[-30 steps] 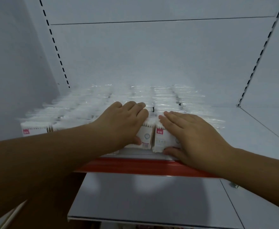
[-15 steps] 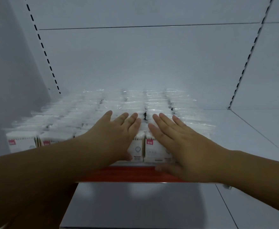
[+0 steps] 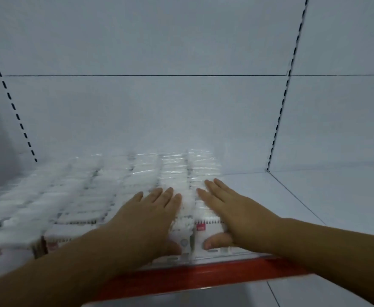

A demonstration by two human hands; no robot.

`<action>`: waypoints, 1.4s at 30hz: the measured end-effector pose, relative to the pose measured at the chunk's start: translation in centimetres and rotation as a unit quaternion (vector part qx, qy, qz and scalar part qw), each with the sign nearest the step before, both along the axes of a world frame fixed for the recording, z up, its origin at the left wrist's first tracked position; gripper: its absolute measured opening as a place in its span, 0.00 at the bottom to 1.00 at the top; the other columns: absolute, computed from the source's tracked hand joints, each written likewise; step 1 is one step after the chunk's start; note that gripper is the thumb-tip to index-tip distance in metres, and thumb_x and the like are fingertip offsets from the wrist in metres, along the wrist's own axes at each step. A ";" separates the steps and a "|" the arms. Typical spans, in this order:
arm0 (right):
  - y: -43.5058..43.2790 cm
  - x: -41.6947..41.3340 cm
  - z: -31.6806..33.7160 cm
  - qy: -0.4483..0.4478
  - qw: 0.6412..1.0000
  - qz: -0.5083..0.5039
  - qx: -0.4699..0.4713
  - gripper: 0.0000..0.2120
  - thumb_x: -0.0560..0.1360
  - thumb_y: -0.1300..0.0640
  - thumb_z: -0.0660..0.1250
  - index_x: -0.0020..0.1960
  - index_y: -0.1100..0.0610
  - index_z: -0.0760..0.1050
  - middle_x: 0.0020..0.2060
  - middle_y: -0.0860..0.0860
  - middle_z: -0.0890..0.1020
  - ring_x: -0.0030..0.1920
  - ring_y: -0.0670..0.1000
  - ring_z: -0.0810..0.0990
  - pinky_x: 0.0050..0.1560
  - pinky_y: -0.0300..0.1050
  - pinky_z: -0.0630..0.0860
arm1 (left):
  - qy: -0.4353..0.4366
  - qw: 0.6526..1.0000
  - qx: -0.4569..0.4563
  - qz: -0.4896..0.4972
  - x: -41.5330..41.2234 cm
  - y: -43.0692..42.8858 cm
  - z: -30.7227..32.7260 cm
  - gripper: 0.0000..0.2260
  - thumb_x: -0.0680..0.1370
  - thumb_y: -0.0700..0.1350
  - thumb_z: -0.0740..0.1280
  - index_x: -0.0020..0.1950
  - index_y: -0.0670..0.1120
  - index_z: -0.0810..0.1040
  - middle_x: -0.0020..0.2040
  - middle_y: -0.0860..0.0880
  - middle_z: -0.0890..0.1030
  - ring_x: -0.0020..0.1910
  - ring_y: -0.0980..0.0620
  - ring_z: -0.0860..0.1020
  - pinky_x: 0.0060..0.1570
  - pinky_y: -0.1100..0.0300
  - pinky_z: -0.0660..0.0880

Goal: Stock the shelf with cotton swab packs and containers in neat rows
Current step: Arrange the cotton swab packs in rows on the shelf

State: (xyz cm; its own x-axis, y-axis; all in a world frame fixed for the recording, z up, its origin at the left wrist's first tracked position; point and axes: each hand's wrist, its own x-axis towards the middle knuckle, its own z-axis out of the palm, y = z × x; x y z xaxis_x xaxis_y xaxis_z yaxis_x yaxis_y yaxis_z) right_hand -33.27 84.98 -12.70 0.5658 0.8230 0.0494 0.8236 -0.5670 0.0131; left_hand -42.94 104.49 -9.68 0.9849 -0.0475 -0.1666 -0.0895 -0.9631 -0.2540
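Several rows of clear-wrapped cotton swab packs (image 3: 106,191) cover the left and middle of the white shelf (image 3: 292,202), running from the front edge to the back wall. My left hand (image 3: 150,216) lies flat with straight fingers on top of the front packs in the second row from the right. My right hand (image 3: 228,209) lies flat on the rightmost row (image 3: 203,169), its thumb pressed against the printed face of the front pack (image 3: 206,231). The packs on the far left are blurred.
A red strip (image 3: 203,278) runs along the shelf's front edge. The right part of the shelf is bare white metal. Slotted uprights (image 3: 285,96) stand against the back wall at left and right. A lower white shelf (image 3: 314,293) shows below.
Both hands went from curled over the front packs to flat with straight fingers and slid farther back along the rows. The view has shifted left and closer.
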 end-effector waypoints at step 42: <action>-98.1 22.1 10.2 -0.046 0.810 -0.583 -0.045 0.22 0.76 0.45 0.61 0.69 0.46 0.66 0.60 0.50 0.77 0.56 0.50 0.75 0.51 0.40 0.69 | -0.018 0.920 -0.176 -0.349 53.6 -96.5 9.6 0.26 0.79 0.59 0.60 0.72 0.45 0.70 0.72 0.46 0.69 0.69 0.48 0.69 0.65 0.56 0.65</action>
State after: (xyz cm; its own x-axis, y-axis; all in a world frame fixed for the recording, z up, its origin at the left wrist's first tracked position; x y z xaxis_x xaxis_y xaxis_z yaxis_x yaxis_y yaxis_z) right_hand -11.14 -13.15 -2.49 0.9583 -0.2654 0.1054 -0.2778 -0.9519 0.1291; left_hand 10.61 8.03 -0.08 0.6979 -0.7161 0.0118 -0.7157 -0.6968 0.0474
